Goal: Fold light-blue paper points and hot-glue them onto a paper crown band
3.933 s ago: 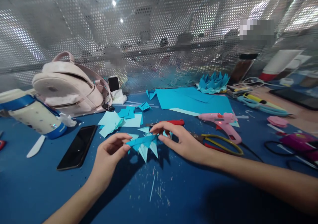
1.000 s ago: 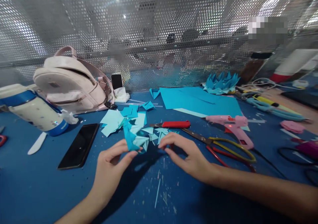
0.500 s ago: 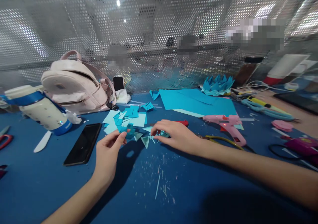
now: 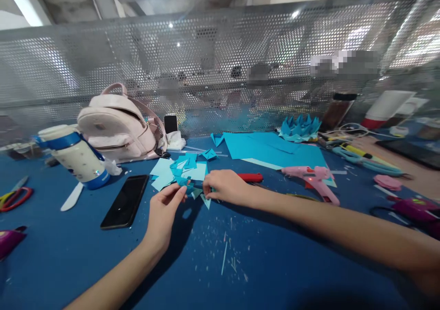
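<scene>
My left hand [image 4: 162, 211] pinches a folded blue paper piece [image 4: 182, 181] between thumb and fingertips, just above the table. Right beside it, my right hand [image 4: 225, 188] reaches down with curled fingers over small folded paper triangles [image 4: 206, 202]. A bit of blue shows by its thumb, but the fingers hide what they hold. Behind my left hand lie loose light-blue paper squares [image 4: 162, 170] and darker folded pieces [image 4: 208, 154].
On the right are a pink glue gun [image 4: 314, 177], cutters [image 4: 367, 161] and a spiky blue paper model [image 4: 299, 129] behind large blue sheets [image 4: 264, 145]. Leftward are a phone [image 4: 125, 202], a bottle [image 4: 77, 156], a backpack [image 4: 115, 124] and scissors [image 4: 19, 197]. A red-handled tool [image 4: 250, 177] lies behind my right forearm.
The view has shifted, so the table things sit further right on the left side. My right hand has come closer to my left, and its fingers have curled in.
</scene>
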A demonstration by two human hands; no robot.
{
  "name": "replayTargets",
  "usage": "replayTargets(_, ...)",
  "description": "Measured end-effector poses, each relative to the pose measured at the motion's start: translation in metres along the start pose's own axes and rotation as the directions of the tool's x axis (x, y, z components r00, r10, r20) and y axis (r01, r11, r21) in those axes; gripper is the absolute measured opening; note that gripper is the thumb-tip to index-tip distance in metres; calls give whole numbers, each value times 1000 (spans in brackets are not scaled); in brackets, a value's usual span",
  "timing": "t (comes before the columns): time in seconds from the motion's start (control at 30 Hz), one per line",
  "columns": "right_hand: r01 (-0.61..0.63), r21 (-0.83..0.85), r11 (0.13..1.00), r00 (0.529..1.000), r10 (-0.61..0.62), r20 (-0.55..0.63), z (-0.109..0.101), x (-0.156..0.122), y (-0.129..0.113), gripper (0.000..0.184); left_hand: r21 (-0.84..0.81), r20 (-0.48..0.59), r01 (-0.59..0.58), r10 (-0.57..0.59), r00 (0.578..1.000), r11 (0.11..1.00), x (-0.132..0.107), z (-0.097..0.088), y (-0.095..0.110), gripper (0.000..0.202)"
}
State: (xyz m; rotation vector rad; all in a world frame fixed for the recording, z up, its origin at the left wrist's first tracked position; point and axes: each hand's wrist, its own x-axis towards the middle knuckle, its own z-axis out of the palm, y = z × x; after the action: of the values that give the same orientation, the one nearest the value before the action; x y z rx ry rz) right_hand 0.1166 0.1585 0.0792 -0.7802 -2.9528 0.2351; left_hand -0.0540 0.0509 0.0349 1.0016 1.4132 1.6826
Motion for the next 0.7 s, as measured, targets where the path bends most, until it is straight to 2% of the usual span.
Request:
replayTargets(0.27,-20,6,1000,998,19,60,0,5,1,4,30,14,-48,48,999,998,-1,2,5,25)
replayTargets(0.4,-55,16,998,989,52,137,-3,13,0,6,47,19,-65,64,998,997,-1,1,4,25)
replayTargets(0.57,-98,6,995,967,94,238,-9,26,-1,20,53,20,-71,70,997,996,0,-1,2,24)
replayTargets(0.7,-113,-10,994,946,111,304,-12,31,-3,23,38,30,-70,68,997,997,0,-1,1,25)
